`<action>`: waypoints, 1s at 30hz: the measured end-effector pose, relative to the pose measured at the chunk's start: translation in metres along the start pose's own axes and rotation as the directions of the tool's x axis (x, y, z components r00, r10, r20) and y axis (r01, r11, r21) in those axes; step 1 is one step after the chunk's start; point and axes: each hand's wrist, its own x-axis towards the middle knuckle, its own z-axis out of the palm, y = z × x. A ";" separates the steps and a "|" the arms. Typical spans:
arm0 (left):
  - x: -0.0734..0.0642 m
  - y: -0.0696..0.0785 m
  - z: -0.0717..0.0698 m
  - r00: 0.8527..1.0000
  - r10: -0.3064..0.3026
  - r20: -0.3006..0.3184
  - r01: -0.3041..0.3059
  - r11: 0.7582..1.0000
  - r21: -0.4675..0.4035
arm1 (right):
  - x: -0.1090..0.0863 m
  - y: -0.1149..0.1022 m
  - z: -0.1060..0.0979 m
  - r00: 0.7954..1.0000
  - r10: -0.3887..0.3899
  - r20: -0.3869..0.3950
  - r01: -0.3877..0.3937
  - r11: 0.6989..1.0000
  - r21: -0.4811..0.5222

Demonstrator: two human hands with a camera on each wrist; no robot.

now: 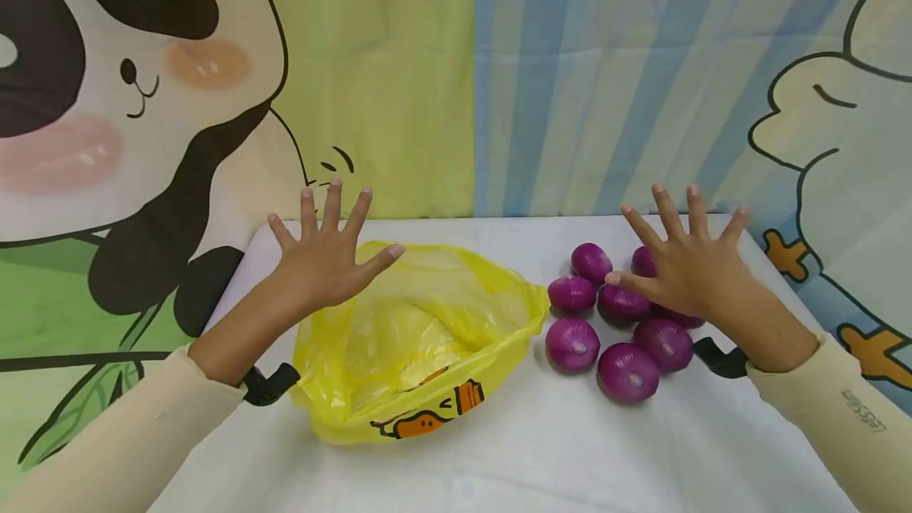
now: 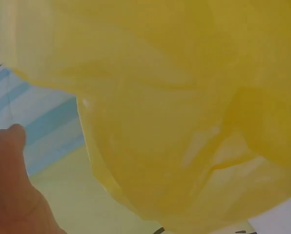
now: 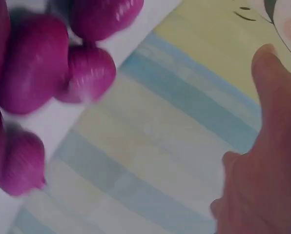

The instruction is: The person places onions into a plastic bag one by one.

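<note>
A yellow plastic bag [image 1: 420, 339] with an orange cartoon print lies with its mouth spread wide on the white table. My left hand [image 1: 324, 260], fingers straight and spread, hovers over the bag's far left side and holds nothing. In the left wrist view the bag [image 2: 175, 122] fills most of the picture, with part of the left hand [image 2: 13, 190] at the edge. Several purple onions [image 1: 627, 373] sit in a cluster right of the bag. Above their right side hovers my right hand [image 1: 694, 271], spread and holding nothing, partly hiding some onions. The right wrist view shows onions [image 3: 33, 63] beside the right hand [image 3: 277, 146].
The white table [image 1: 499, 450] reaches back to a curtain [image 1: 556, 85] with yellow and blue striped parts. A panda picture [image 1: 142, 101] covers the left backdrop, and another cartoon figure stands at the right. Dark straps [image 1: 269, 386] show at both wrists.
</note>
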 end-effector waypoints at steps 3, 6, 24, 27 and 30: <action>-0.003 -0.006 0.000 0.999 0.030 -0.035 -0.031 0.999 -0.030 | -0.004 -0.004 0.010 0.996 -0.081 -0.038 0.086 0.982 0.166; -0.007 -0.010 0.002 0.995 0.056 -0.080 -0.061 0.996 -0.067 | -0.012 -0.008 0.025 0.982 -0.143 -0.120 0.178 0.916 0.360; -0.050 -0.053 0.033 0.993 -0.083 0.079 0.114 0.701 -0.704 | -0.094 -0.044 0.091 0.966 -0.237 -0.108 0.250 0.730 0.636; -0.053 -0.050 0.050 0.991 -0.086 0.105 0.136 0.637 -0.759 | -0.098 -0.049 0.096 0.963 -0.238 -0.131 0.268 0.759 0.593; -0.053 -0.046 0.061 0.986 -0.094 0.135 0.165 0.608 -0.776 | -0.102 -0.055 0.100 0.952 -0.237 -0.193 0.305 0.786 0.537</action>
